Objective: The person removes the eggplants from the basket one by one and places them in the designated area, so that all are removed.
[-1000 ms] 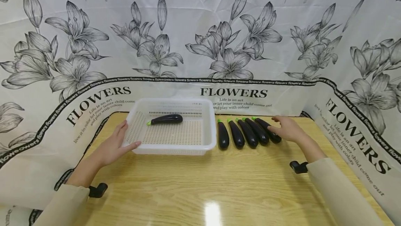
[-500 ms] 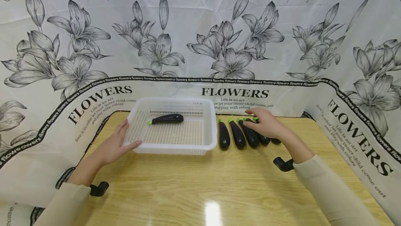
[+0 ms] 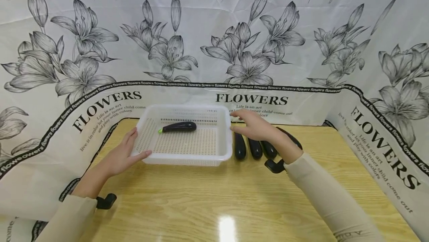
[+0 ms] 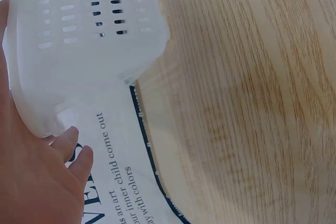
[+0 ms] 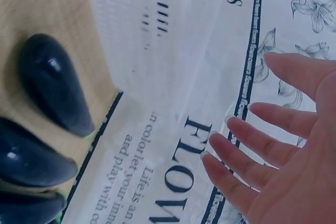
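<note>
A white perforated plastic basket (image 3: 187, 157) stands toward the back of the table, with one dark eggplant (image 3: 181, 127) lying inside. My left hand (image 3: 118, 160) holds its left side, the thumb on the front rim. In the left wrist view, the hand (image 4: 37, 174) lies against the basket rim, two fingertips showing beneath. My right hand (image 3: 254, 124) reaches to the basket's right rim with fingers spread; contact cannot be told. Below that hand, several eggplants (image 3: 240, 148) lie in a row, partly hidden. The right wrist view shows the spread hand (image 5: 278, 145) holding nothing.
The wooden table (image 3: 187, 201) extends in front of the basket. Behind it and at the sides hangs a white flower-printed cloth (image 3: 187, 63). One eggplant (image 3: 291, 137) at the row's right end shows beyond the right forearm.
My right hand has moved left from the far end of the eggplant row, over the eggplants, to the basket's right rim. The left hand and basket have stayed nearly still.
</note>
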A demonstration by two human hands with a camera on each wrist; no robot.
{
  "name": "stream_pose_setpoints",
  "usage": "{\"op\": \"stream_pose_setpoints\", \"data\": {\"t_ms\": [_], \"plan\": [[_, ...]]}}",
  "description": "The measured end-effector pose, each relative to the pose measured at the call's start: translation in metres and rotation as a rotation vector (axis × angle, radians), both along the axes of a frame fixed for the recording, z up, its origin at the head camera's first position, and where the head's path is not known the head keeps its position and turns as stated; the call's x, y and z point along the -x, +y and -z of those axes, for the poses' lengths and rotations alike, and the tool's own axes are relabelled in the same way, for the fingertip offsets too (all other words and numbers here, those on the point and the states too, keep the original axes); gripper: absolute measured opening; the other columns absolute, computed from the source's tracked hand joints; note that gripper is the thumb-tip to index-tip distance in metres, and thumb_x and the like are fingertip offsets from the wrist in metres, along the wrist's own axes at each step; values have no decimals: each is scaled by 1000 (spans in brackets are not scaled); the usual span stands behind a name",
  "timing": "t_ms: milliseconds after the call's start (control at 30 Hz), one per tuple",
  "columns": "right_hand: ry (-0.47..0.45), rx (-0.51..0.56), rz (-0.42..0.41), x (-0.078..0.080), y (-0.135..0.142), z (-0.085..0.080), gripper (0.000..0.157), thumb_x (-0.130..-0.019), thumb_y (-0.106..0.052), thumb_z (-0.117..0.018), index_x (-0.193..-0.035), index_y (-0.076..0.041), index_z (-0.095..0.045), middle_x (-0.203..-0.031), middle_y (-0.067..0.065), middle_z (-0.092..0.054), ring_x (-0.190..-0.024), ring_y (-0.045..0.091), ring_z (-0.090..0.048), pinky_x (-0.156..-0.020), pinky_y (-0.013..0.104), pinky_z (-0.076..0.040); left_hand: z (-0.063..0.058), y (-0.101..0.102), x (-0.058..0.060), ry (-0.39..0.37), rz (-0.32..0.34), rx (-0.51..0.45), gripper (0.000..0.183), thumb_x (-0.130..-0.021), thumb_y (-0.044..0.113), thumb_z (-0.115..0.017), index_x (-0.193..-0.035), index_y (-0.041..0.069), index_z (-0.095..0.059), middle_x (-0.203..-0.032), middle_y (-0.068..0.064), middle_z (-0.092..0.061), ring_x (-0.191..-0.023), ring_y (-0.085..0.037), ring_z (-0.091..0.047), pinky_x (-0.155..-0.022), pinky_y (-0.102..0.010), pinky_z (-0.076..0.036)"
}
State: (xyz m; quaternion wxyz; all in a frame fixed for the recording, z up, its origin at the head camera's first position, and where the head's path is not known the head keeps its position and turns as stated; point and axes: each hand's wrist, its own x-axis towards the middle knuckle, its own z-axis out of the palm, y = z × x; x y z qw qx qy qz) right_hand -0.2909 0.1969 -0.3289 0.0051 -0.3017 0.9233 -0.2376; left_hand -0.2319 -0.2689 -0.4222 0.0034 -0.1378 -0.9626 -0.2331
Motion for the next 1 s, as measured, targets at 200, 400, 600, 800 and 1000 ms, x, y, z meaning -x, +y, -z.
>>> {"op": "stream_pose_setpoints", "data": {"t_ms": [200,400,600,800,1000], "plan": [[-40,-13,-74,13,-28,-7,58,-102,-27,-64,-150,0,-47,-148,21,-52,-129,41,-55,-106,53,-46,0,-2,1,14,-1,-17,106,-99,65,-53,-163,-3,-2,-170,-23,0,-141,-56,-34,-107,-72,-36],[-48,-56,-153,29,-56,-10,57,-103,-27,-63,-151,-1,-46,-148,20,-51,-127,37,-56,-106,49,-47,2,-3,1,10,-4,-17,106,-98,66,-52,-163,-2,-2,-171,-20,1,-142,-56,-32,-107,-72,-36],[-75,-79,-205,41,-82,-11,56,-103,-24,-63,-151,0,-45,-150,20,-50,-130,38,-55,-107,47,-46,5,0,5,21,12,-28,106,-98,65,-53,-163,-1,-3,-171,-20,-1,-142,-55,-34,-107,-71,-36],[-97,-160,-236,56,-114,-7,56,-103,-23,-61,-152,-1,-44,-150,19,-49,-135,34,-50,-111,46,-43,7,0,5,14,2,-20,106,-97,66,-53,-163,-1,-5,-170,-22,-2,-140,-56,-37,-105,-72,-38],[-66,-302,-184,71,-145,3,57,-102,-23,-65,-153,-8,-45,-148,15,-51,-136,30,-49,-111,46,-43,3,-2,2,9,-7,-11,106,-98,67,-52,-163,-2,-4,-170,-21,-1,-139,-57,-37,-105,-72,-38]]}}
